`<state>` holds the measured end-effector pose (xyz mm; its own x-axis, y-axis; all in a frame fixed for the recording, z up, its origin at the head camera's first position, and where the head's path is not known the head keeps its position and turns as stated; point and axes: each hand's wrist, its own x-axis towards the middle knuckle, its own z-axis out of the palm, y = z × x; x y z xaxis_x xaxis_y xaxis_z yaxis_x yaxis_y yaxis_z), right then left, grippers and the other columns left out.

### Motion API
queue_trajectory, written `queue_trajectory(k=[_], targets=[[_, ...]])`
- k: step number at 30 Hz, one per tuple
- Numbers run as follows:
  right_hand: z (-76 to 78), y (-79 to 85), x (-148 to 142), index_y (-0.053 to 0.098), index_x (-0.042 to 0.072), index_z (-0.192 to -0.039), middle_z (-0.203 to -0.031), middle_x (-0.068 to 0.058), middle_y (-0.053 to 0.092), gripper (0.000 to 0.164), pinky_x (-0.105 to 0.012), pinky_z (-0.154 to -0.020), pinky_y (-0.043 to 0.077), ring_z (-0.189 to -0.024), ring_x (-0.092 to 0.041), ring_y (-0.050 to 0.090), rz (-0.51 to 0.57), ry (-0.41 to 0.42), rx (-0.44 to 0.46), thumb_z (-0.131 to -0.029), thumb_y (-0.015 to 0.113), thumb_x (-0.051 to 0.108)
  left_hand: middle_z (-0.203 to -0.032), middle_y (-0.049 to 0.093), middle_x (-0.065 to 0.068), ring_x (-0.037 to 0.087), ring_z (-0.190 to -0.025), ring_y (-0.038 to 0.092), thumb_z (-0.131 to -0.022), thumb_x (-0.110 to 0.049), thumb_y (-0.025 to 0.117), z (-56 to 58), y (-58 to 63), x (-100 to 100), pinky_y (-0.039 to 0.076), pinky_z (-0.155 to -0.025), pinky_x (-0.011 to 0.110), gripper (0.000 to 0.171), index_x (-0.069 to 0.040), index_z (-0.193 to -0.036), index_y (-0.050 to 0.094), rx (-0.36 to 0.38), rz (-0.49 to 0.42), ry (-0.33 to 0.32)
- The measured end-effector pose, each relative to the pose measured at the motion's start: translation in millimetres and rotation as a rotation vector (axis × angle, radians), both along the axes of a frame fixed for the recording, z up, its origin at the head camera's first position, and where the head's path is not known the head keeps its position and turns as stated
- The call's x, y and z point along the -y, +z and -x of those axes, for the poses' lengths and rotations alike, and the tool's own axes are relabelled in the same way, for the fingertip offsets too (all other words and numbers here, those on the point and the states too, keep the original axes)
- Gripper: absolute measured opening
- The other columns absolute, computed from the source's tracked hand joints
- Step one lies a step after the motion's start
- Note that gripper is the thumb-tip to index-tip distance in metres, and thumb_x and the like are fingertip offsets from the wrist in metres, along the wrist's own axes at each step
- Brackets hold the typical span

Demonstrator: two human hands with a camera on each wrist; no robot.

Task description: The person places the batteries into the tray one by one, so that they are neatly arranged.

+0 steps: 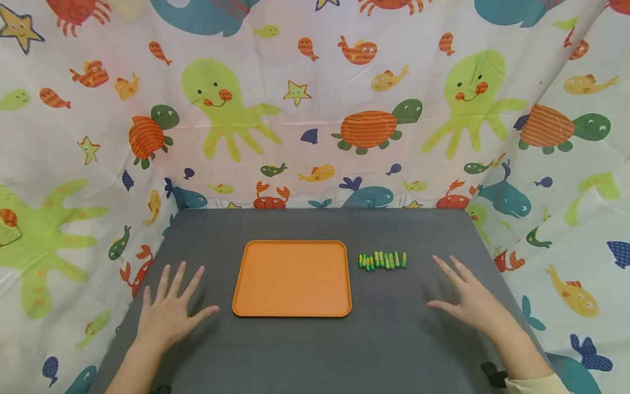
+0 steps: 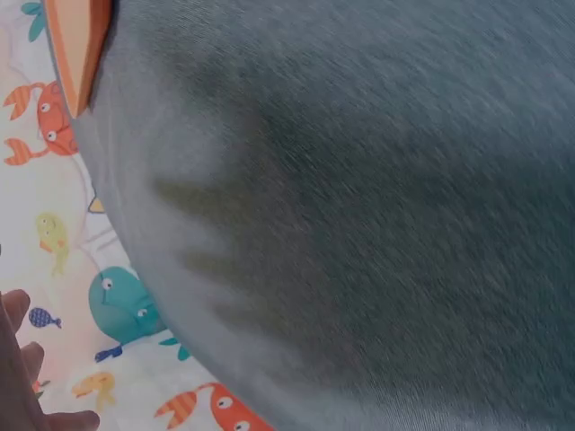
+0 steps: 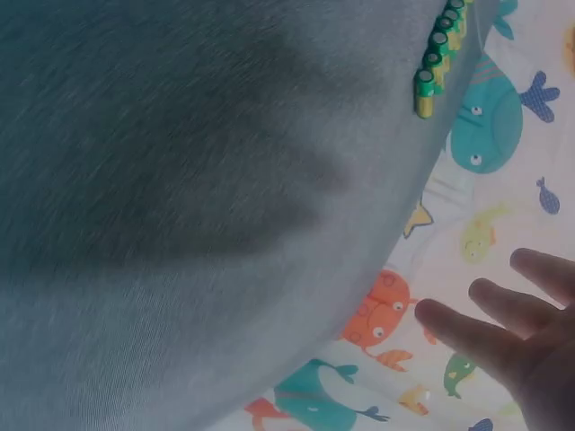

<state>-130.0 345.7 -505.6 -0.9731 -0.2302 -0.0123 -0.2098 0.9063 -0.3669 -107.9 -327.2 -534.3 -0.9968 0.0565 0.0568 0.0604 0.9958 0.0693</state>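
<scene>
An orange rectangular tray (image 1: 292,279) lies on the grey table with nothing on it. Just right of it, several green-and-yellow batteries (image 1: 381,260) lie side by side in an uneven row; part of that row of batteries (image 3: 437,56) also shows in the right wrist view. My left hand (image 1: 169,312) hovers left of the tray, fingers spread, holding nothing. To the right of the batteries my right hand (image 1: 465,298) is held above the table, fingers extended and apart from everything. The left wrist view catches a corner of the tray (image 2: 79,49).
The grey table (image 1: 315,355) reaches back to a white curtain (image 1: 315,137) printed with sea animals, which hangs behind it and along both sides. A small black object (image 1: 494,375) shows beside the right wrist.
</scene>
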Motion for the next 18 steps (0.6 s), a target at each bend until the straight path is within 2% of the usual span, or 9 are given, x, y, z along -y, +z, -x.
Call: queue_trajectory(k=[2,6,8,11,15,18], targets=[[4.3,-1.2,2,0.016,0.034,-0.163,-0.16,-0.03,0.024,0.116,-0.076,-0.091,0.041,-0.134,-0.06,0.037,0.016,0.005,-0.018,-0.073,0.083,0.061,-0.17,0.002,0.013,0.043,-0.154,-0.008,-0.082,-0.085,0.051,3.5,0.6,-3,0.004,-0.107,0.082,0.105,-0.036,-0.163,0.007,0.013,-0.02,0.0],[11.7,-3.8,6,0.024,0.028,-0.162,-0.155,-0.028,0.036,0.114,-0.072,-0.095,0.042,-0.132,-0.055,0.045,0.041,0.019,-0.063,-0.071,0.09,0.048,-0.167,0.017,0.017,0.046,-0.153,0.006,-0.085,-0.081,0.052,10.5,0.2,-10,0.011,-0.108,0.08,0.101,-0.031,-0.163,0.015,0.001,-0.078,-0.014],[15.2,-6.0,7,0.032,0.021,-0.16,-0.151,-0.026,0.044,0.108,-0.07,-0.096,0.043,-0.13,-0.051,0.048,0.051,0.029,-0.094,-0.071,0.092,0.04,-0.164,0.025,0.019,0.048,-0.151,0.015,-0.087,-0.079,0.053,14.2,-1.7,-13,0.018,-0.108,0.078,0.097,-0.027,-0.162,0.022,-0.018,-0.106,-0.029],[20.4,-11.4,9,0.046,0.012,-0.151,-0.142,-0.024,0.056,0.094,-0.061,-0.091,0.051,-0.12,-0.044,0.06,0.097,0.038,-0.146,-0.071,0.093,0.028,-0.158,0.035,0.021,0.048,-0.144,0.027,-0.092,-0.071,0.053,19.5,-7.0,-19,0.031,-0.104,0.075,0.087,-0.021,-0.16,0.032,-0.04,-0.154,-0.043],[27.9,-22.6,12,0.058,0.006,-0.139,-0.126,-0.023,0.066,0.078,-0.05,-0.074,0.059,-0.098,-0.039,0.07,0.176,0.041,-0.201,-0.071,0.093,0.018,-0.144,0.05,0.021,0.044,-0.131,0.043,-0.101,-0.055,0.052,27.0,-15.1,-24,0.043,-0.095,0.069,0.071,-0.013,-0.156,0.038,-0.034,-0.319,-0.055],[33.3,-31.3,13,0.059,0.005,-0.138,-0.122,-0.022,0.067,0.074,-0.047,-0.072,0.06,-0.094,-0.039,0.072,0.223,0.033,-0.189,-0.072,0.092,0.013,-0.135,0.057,0.022,0.042,-0.122,0.053,-0.103,-0.045,0.054,33.4,-20.5,-27,0.046,-0.094,0.064,0.065,-0.007,-0.154,0.04,-0.018,-0.467,-0.076]])
